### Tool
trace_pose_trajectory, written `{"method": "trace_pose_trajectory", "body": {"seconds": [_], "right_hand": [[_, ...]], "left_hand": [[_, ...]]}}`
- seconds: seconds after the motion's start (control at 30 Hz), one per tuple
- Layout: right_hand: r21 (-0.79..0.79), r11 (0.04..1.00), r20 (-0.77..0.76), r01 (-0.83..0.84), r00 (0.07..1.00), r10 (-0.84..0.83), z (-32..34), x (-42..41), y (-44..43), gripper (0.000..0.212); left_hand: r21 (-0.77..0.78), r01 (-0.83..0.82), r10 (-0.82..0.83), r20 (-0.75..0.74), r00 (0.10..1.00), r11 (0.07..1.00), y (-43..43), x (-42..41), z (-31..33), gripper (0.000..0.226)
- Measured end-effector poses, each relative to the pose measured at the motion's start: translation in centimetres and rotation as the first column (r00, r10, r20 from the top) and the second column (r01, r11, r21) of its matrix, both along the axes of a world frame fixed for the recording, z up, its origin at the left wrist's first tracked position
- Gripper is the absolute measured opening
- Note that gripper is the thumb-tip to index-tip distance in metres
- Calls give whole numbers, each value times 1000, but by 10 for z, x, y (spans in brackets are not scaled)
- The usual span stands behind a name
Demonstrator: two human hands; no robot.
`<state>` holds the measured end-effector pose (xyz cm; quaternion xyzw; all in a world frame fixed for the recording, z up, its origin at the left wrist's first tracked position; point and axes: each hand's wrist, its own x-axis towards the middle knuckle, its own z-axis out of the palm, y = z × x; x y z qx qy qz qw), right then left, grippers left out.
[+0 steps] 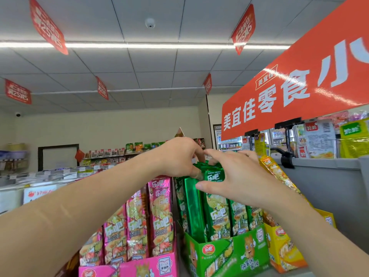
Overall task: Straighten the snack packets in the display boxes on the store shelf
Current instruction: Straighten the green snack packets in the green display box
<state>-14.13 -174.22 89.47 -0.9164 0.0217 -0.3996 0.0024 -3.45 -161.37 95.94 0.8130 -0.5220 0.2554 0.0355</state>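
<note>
Tall green snack packets (pixel 216 212) stand upright in a green display box (pixel 225 254) on the shelf. My left hand (pixel 177 156) pinches the crinkled top edges of the green packets from the left. My right hand (pixel 237 176) meets it from the right, fingers spread over the packet tops and thumb pressed against the front of one packet. To the left, pink packets (pixel 159 214) stand in a pink display box (pixel 139 266). To the right, yellow packets (pixel 279 176) lean in a yellow box (pixel 283 248).
A grey shelf panel (pixel 329 188) rises behind the yellow box, with a black clip (pixel 287 156) on its top edge. An orange store sign (pixel 299 90) hangs above, with bagged snacks (pixel 319 140) behind it. Other shelves stand farther back on the left.
</note>
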Motion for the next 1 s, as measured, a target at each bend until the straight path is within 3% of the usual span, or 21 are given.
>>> {"method": "trace_pose_trajectory", "body": {"seconds": [0.13, 0.33, 0.53, 0.6, 0.67, 0.77, 0.87, 0.93, 1.0], "right_hand": [[19, 1000, -51, 11, 999, -10, 10, -6, -4, 48], [5, 1000, -64, -25, 998, 25, 10, -3, -4, 31], [55, 993, 160, -106, 982, 96, -3, 4, -4, 12], [59, 992, 270, -109, 959, 89, -8, 7, -5, 16], [37, 995, 311, -87, 948, 71, -10, 10, -4, 19], [-71, 996, 154, -53, 986, 64, -12, 12, -4, 22], [-141, 988, -39, -59, 998, 54, -13, 11, -7, 52], [-152, 986, -68, -67, 996, 57, -13, 8, -10, 64], [-141, 987, -10, -73, 997, 72, -16, 7, -9, 62]], "left_hand": [[123, -112, 105, 60, 993, 986, 4, -3, -1, 47], [48, -63, 64, -18, 998, 997, 6, -9, -3, 18], [-76, 12, -19, -84, 996, 997, 2, -20, -2, 25], [-156, 42, -66, -156, 986, 987, 6, -20, 1, 31], [-142, 63, -94, -228, 969, 988, 9, -19, 1, 33], [-24, 35, -40, -239, 970, 999, 10, -16, -3, 25], [-28, 40, -47, -294, 955, 999, 14, -11, 3, 14], [-75, 39, -60, -305, 950, 996, 15, -9, 8, 10], [-147, 28, -64, -245, 967, 989, 12, -6, 14, 4]]}}
